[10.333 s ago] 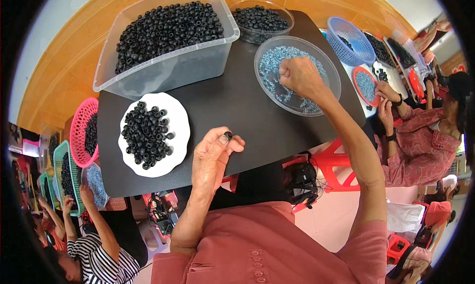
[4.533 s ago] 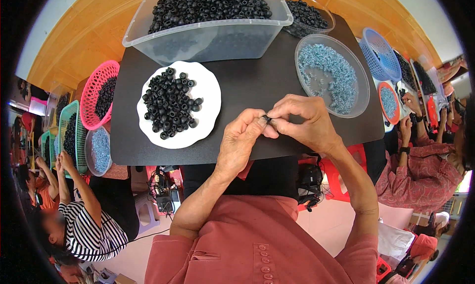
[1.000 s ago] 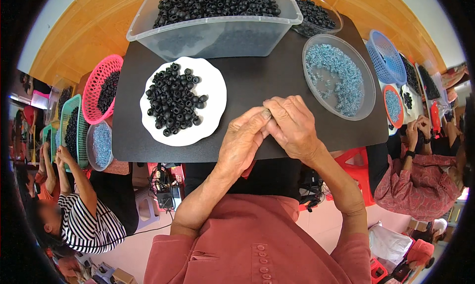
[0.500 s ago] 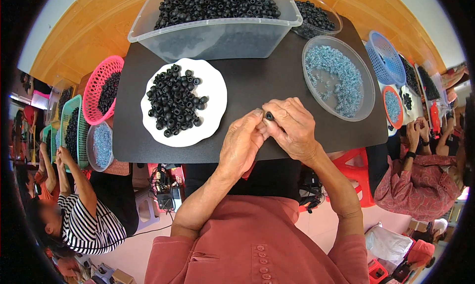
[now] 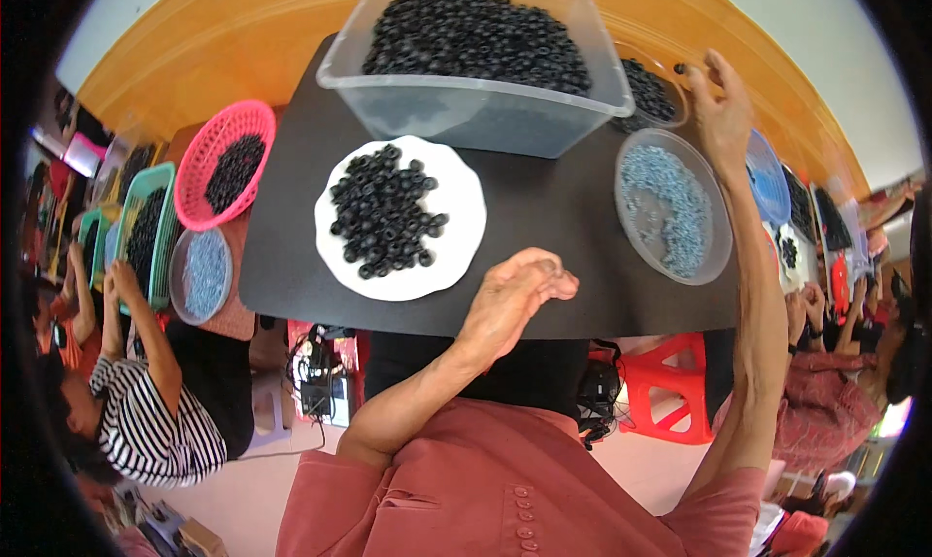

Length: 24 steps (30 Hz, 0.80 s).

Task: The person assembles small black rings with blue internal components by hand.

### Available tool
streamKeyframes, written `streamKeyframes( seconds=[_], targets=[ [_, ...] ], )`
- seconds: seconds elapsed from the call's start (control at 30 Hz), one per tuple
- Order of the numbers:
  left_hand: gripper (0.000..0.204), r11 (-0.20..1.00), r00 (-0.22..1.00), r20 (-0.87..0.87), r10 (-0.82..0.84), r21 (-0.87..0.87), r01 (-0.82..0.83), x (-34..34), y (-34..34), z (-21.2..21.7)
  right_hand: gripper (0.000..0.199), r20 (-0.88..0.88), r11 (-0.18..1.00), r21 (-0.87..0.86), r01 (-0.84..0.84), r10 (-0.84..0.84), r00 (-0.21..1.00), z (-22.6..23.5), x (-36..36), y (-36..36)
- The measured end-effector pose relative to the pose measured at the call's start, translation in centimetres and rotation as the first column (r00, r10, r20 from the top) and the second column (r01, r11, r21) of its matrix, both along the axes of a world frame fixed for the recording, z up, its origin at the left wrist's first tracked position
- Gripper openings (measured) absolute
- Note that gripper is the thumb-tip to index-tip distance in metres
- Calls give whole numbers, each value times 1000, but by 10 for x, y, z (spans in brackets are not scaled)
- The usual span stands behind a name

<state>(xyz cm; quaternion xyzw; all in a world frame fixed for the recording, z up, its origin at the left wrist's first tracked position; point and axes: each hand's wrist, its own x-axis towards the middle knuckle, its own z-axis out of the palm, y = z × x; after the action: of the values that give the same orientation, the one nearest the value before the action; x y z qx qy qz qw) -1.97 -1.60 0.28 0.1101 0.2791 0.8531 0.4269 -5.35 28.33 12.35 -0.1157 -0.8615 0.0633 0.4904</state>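
My left hand hovers over the near edge of the dark table, its thumb and fingers pressed together; whatever they may hold is hidden. At the far right my right hand is stretched out, thumb and forefinger apart. A small black ring-shaped piece is just left of its thumb tip, above the clear round bowl of black pieces; whether it touches the thumb I cannot tell. Below that arm's reach stands a round plastic tub of small pale-blue pieces. A white scalloped plate carries a heap of black hollow pieces.
A large clear bin full of black pieces stands at the back of the table. Pink and green baskets are at the left, a blue basket at the right. Other people work at both sides. A red stool stands below.
My hands have parted. The right one has swung up and right from beside the left to the far bowl, with the black piece near it. The left has stayed near the table edge.
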Motion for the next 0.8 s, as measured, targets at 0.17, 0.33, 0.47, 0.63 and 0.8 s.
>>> streamKeyframes(
  seconds=[0.17,0.33,0.47,0.63,0.8],
  targets=[
    [16,994,996,-78,-42,-108,33,0,-5,6,15,49,874,-299,-383,415,909,-9,27,-119],
    [17,972,904,-423,-63,-230,-40,4,-5,1,19,201,621,-418,-663,775,599,-38,11,-192],
    [15,973,827,-554,-96,-226,-38,8,-4,6,23,447,602,-323,-731,777,443,-47,-18,-196],
    [17,971,822,-555,-127,-240,-12,8,-8,2,21,743,692,-161,-704,555,375,-49,-31,-216],
    [17,977,844,-523,-119,-211,7,8,-6,-1,18,692,699,-152,-699,580,430,-51,-28,-212]
  ],
)
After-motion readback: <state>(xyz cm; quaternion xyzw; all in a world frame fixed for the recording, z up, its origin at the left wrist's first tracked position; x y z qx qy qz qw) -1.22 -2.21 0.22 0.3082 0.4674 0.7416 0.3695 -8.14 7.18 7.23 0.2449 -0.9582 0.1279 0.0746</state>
